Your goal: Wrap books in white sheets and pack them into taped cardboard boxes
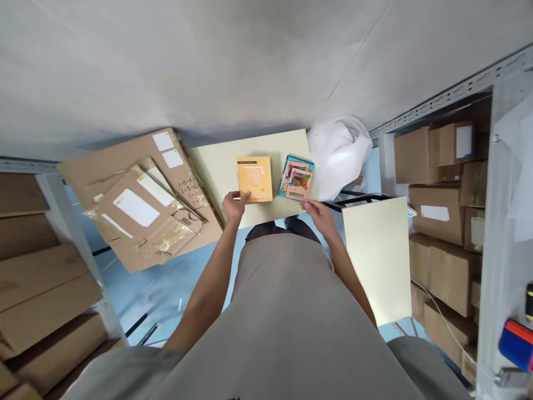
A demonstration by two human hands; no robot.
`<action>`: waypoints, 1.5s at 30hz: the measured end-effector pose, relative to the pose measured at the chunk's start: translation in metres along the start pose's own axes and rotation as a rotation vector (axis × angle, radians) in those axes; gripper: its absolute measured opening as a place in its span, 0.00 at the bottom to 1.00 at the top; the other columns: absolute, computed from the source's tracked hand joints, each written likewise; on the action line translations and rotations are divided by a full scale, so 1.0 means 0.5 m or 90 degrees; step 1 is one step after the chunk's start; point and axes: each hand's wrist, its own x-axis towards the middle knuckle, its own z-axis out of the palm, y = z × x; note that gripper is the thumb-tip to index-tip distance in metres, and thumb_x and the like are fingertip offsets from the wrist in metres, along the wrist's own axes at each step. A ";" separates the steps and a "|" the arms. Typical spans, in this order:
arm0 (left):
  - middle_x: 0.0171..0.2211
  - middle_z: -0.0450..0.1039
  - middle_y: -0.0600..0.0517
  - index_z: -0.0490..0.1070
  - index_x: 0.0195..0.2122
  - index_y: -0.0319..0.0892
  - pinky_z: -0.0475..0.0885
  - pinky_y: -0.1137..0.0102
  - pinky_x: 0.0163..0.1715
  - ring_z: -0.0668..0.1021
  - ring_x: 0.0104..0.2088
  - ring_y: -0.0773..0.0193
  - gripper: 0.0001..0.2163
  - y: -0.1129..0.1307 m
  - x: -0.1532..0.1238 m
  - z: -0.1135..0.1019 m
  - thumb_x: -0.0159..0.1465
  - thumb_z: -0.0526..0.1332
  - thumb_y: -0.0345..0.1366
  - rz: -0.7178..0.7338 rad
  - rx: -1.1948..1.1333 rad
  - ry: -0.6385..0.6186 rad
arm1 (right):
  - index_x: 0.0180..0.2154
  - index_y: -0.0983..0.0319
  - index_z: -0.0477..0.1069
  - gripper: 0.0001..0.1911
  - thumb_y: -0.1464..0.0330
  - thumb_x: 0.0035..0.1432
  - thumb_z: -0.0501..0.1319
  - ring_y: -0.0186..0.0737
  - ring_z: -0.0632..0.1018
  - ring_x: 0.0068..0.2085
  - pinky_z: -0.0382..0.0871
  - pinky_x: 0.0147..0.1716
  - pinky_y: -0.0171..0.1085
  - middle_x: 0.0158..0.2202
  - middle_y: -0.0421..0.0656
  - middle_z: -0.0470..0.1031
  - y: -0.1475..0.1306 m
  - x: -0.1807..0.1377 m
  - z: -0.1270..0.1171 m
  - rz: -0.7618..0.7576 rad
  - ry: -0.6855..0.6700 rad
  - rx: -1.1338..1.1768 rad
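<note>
A pale yellow table point(216, 166) stands in front of me. On it lies a yellow-orange book point(255, 178), and my left hand point(234, 205) pinches its near left corner with thumb on top. To the right sits a small stack of colourful picture books point(296, 178). My right hand point(318, 214) hovers just below that stack at the table's near edge, fingers loosely stretched and holding nothing.
Flattened cardboard boxes point(141, 200) lean left of the table. A white plastic bag point(339, 150) sits at the table's right. A second pale tabletop point(378, 255) is at my right. Metal shelves with cardboard boxes point(441, 216) line the right; more cardboard point(37, 289) fills the left.
</note>
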 end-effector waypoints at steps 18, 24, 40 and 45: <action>0.48 0.86 0.46 0.83 0.47 0.43 0.78 0.66 0.45 0.85 0.44 0.56 0.13 0.150 0.035 -0.119 0.70 0.65 0.46 0.470 -0.112 -0.255 | 0.60 0.56 0.81 0.23 0.51 0.75 0.62 0.50 0.86 0.53 0.83 0.56 0.49 0.58 0.50 0.85 -0.059 -0.064 0.112 -0.115 0.227 -0.175; 0.46 0.86 0.46 0.84 0.45 0.44 0.77 0.64 0.46 0.85 0.45 0.54 0.12 0.274 -0.071 -0.070 0.73 0.61 0.41 0.709 0.038 -0.517 | 0.68 0.54 0.76 0.24 0.56 0.75 0.64 0.55 0.81 0.62 0.80 0.61 0.52 0.69 0.50 0.76 -0.032 -0.147 0.050 -0.160 0.340 -0.376; 0.72 0.69 0.33 0.65 0.74 0.43 0.73 0.46 0.68 0.74 0.71 0.41 0.41 0.326 -0.538 0.418 0.64 0.74 0.56 0.539 -0.039 -0.617 | 0.45 0.61 0.85 0.26 0.45 0.65 0.68 0.41 0.78 0.29 0.78 0.32 0.42 0.32 0.44 0.84 0.322 -0.448 -0.288 0.034 0.690 0.167; 0.52 0.86 0.41 0.82 0.56 0.41 0.79 0.53 0.60 0.84 0.57 0.45 0.33 0.308 -0.701 0.534 0.61 0.74 0.62 0.375 -0.014 -0.891 | 0.43 0.61 0.85 0.28 0.44 0.55 0.75 0.37 0.75 0.26 0.77 0.30 0.40 0.26 0.38 0.78 0.410 -0.533 -0.399 0.023 0.759 0.394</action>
